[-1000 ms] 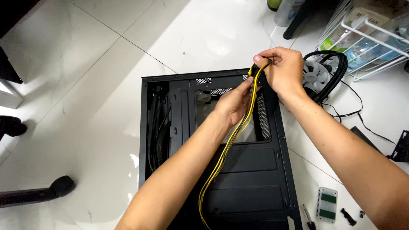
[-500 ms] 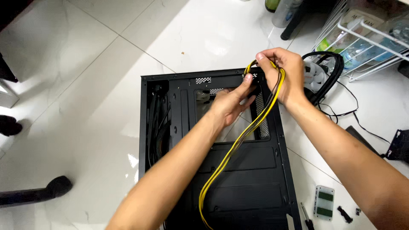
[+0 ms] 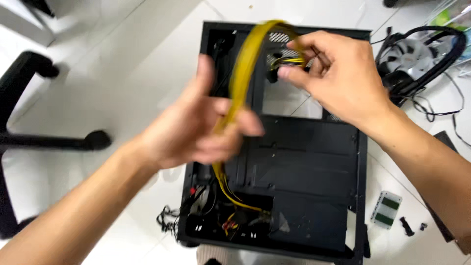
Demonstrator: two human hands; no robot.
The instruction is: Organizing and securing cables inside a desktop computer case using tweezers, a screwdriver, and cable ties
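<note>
A black computer case (image 3: 314,162) lies open on a white tiled floor. A yellow and black cable bundle (image 3: 243,73) arches out of the case's lower left corner. My left hand (image 3: 196,127) is closed around the middle of the bundle, above the case's left side. My right hand (image 3: 333,73) pinches the bundle's far end, near its connector, over the case's upper opening. The picture is blurred by motion.
A white case fan with black cables (image 3: 417,54) lies right of the case. A small green and white part (image 3: 386,210) and tiny black pieces rest at lower right. A black office chair base (image 3: 34,137) stands at left. Loose wires (image 3: 169,221) spill by the case's bottom left.
The view has moved closer and shifted. My left hand slid down the cable and now grips its middle; the bundle has been lifted into a higher arch, its end still in my right hand.
</note>
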